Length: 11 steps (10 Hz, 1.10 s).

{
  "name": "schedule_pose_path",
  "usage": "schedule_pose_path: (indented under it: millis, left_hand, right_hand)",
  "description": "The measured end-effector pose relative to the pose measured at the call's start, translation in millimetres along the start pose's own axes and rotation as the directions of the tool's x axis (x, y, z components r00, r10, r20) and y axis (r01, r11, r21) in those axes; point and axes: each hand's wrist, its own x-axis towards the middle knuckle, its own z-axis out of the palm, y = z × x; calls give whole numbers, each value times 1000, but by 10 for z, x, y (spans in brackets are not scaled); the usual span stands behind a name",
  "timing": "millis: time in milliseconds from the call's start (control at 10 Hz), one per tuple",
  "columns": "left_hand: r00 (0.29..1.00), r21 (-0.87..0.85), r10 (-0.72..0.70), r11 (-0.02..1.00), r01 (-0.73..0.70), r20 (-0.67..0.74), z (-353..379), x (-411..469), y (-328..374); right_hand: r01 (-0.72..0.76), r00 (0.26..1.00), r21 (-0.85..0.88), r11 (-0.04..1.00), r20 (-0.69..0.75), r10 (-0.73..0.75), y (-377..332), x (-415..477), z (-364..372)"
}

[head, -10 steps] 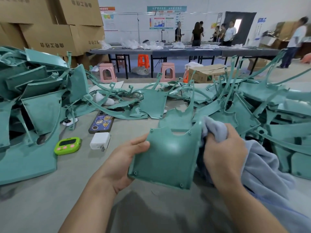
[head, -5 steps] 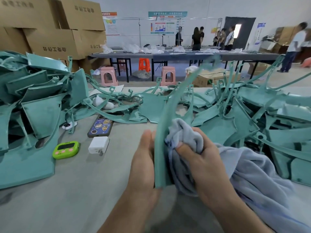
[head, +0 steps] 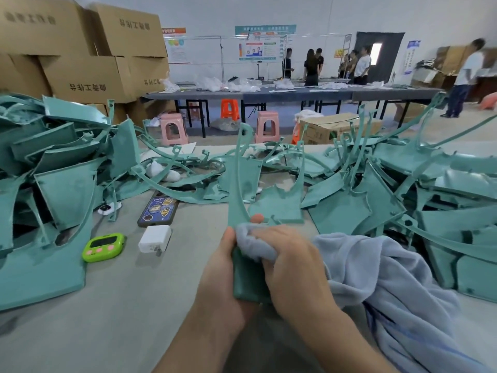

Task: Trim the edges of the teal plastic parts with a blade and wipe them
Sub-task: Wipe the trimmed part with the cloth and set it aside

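1. Head view, the change: a second ago the teal part (head: pixel 248 281) faced you flat. It is now turned edge-on, with its thin arm rising toward the far edge of the bench (head: pixel 121 305).
2. Head view, your hands: your left grip (head: pixel 220 286) is curled round the part's lower body, thumb along its left face. Your right grip (head: pixel 293 267) is closed on a wad of the blue-grey cloth (head: pixel 376 270) and presses it against the part just where the arm begins. The rest of the cloth trails off toward the right edge of the bench.
3. Head view, where the part is: it is held in the air over the middle of the bench, close to the near edge. It sits between the left pile (head: pixel 53 170) and the right pile (head: pixel 403 184) of teal parts.
4. The step looks like wiping, and no blade is in sight. To do it well, keep the left grip low and firm so the part cannot twist. Wrap the wad over both faces and draw it along the edge in one pass.
5. The arm looks thin and springy, so support it near the cloth rather than bending it from the base.
6. Keep the trailing cloth from snagging on the right pile. The phone (head: pixel 158 208), charger (head: pixel 154 238) and green timer (head: pixel 103 246) lie left of your hands, out of the way.
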Motion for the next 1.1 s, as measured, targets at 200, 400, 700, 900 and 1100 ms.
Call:
schedule_pose_path:
  millis: [200,400,700,900,1100]
  left_hand:
    - [995,-65,41,997,-35,95,-318,87,203]
    - [988,43,115,992,-119,99,-235,67,227]
    - [998,52,5,999,-8,59,-370,69,277]
    - [989,-15,141,990,-140,34,-291,117,294]
    - [995,203,66,978,-49,-77,-337,149,243]
  right_hand:
    - [40,979,279,959,181,-94,-137,36,23]
    - [-60,990,50,997,129,53,210,9,-130]
    - [75,948,258,963,282,-149,-102,-95,-60]
    - [-348,917,-444,826,21,398,349,-38,-377]
    - [-368,930,-3,930,-22,367,313,17,-361]
